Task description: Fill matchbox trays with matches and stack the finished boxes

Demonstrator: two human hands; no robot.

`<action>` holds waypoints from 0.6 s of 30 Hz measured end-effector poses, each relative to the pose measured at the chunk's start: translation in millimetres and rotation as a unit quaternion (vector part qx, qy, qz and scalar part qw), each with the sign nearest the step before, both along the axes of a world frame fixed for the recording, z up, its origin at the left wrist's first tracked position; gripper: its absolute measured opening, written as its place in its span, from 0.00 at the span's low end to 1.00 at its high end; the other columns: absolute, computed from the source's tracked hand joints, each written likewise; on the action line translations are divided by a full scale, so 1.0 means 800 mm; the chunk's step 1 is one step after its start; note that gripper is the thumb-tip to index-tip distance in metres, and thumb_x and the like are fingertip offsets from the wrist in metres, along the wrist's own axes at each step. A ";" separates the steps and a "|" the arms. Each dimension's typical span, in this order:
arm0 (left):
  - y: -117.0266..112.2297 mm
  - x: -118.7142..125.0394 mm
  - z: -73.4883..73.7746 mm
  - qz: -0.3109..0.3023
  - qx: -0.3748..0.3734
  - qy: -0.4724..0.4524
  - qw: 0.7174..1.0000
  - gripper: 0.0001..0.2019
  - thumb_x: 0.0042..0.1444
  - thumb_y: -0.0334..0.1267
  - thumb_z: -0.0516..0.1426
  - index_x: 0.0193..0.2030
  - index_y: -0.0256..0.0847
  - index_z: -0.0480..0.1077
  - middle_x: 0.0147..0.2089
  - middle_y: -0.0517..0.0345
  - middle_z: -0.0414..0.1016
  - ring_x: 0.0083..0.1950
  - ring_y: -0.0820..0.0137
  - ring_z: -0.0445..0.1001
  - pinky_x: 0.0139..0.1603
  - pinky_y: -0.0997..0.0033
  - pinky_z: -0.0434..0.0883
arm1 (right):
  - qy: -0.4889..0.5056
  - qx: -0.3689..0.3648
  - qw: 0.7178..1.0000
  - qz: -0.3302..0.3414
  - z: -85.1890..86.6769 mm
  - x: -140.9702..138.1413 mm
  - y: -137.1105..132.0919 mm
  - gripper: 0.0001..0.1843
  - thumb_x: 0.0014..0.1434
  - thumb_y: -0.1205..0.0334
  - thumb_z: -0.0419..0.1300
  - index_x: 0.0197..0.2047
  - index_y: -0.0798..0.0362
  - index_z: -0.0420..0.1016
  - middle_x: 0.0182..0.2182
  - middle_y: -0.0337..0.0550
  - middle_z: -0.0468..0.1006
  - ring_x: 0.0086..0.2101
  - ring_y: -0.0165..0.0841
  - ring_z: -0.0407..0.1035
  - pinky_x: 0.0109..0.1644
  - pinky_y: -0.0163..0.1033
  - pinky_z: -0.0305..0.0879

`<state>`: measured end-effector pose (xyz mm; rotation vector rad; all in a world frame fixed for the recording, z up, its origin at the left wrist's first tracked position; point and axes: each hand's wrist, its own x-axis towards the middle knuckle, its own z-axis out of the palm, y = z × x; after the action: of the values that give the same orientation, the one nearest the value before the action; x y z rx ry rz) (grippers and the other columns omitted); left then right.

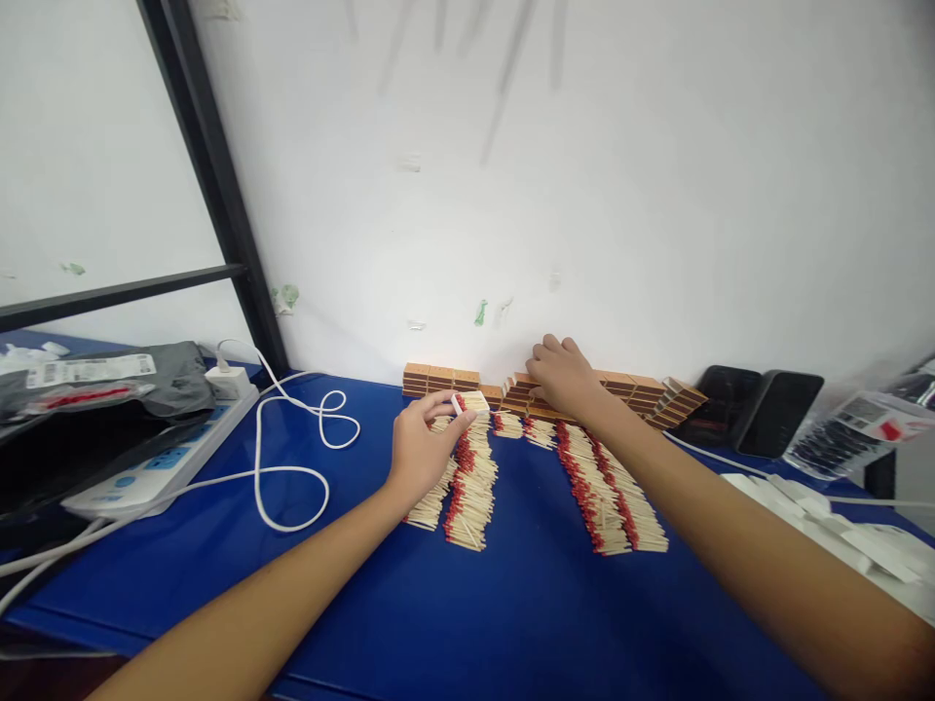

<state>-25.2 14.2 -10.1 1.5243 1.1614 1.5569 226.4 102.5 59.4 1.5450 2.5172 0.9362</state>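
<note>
My left hand (pixel 426 438) pinches a small white matchbox tray (pixel 471 402) filled with red-tipped matches. It is raised a little above the blue table. My right hand (pixel 566 375) reaches to the back, its fingers curled on a matchbox (pixel 523 382) at the top of a stack by the wall; the fingertips are partly hidden. Brown-sided matchboxes (pixel 624 389) stand stacked along the wall on both sides of a lower middle part. Rows of loose matches (pixel 471 487) lie in front on the left, and more rows of matches (pixel 595 487) lie on the right. Two small match piles (pixel 539 432) sit between them.
A power strip (pixel 171 462) with a white cable (pixel 259 472) and a grey plastic bag (pixel 94 389) are at left. At right are two dark phone-like devices (pixel 778 414), a clear plastic package (pixel 862 428) and a heap of white trays (pixel 840 531). A white wall (pixel 584 195) closes the back.
</note>
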 end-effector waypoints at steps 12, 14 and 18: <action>0.005 -0.003 -0.001 -0.008 0.000 0.013 1.000 0.23 0.54 0.50 0.75 0.51 0.40 0.83 0.46 0.47 0.90 0.46 0.57 0.88 0.47 0.64 0.78 | 0.099 0.031 0.992 0.064 0.012 0.007 -0.061 0.09 0.72 0.64 0.62 0.42 0.54 0.84 0.43 0.58 0.83 0.51 0.53 0.68 0.48 0.51 0.56; 0.005 -0.004 0.000 -0.012 0.001 0.019 1.000 0.22 0.55 0.51 0.74 0.51 0.40 0.83 0.47 0.47 0.90 0.47 0.57 0.87 0.43 0.67 0.76 | 0.115 -0.008 0.988 0.099 -0.003 0.010 -0.100 0.07 0.70 0.60 0.65 0.40 0.53 0.82 0.40 0.55 0.82 0.46 0.49 0.69 0.46 0.49 0.57; 0.003 -0.001 0.002 -0.005 0.017 0.044 0.999 0.19 0.57 0.50 0.72 0.49 0.40 0.84 0.46 0.49 0.89 0.47 0.58 0.87 0.45 0.65 0.75 | 0.147 -0.121 0.975 0.117 -0.041 0.013 -0.155 0.05 0.64 0.63 0.71 0.37 0.50 0.79 0.39 0.51 0.82 0.43 0.45 0.71 0.47 0.48 0.61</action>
<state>-26.3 16.9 -8.7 1.6326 1.1785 1.5241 237.0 -21.7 26.8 1.4273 2.9330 0.4120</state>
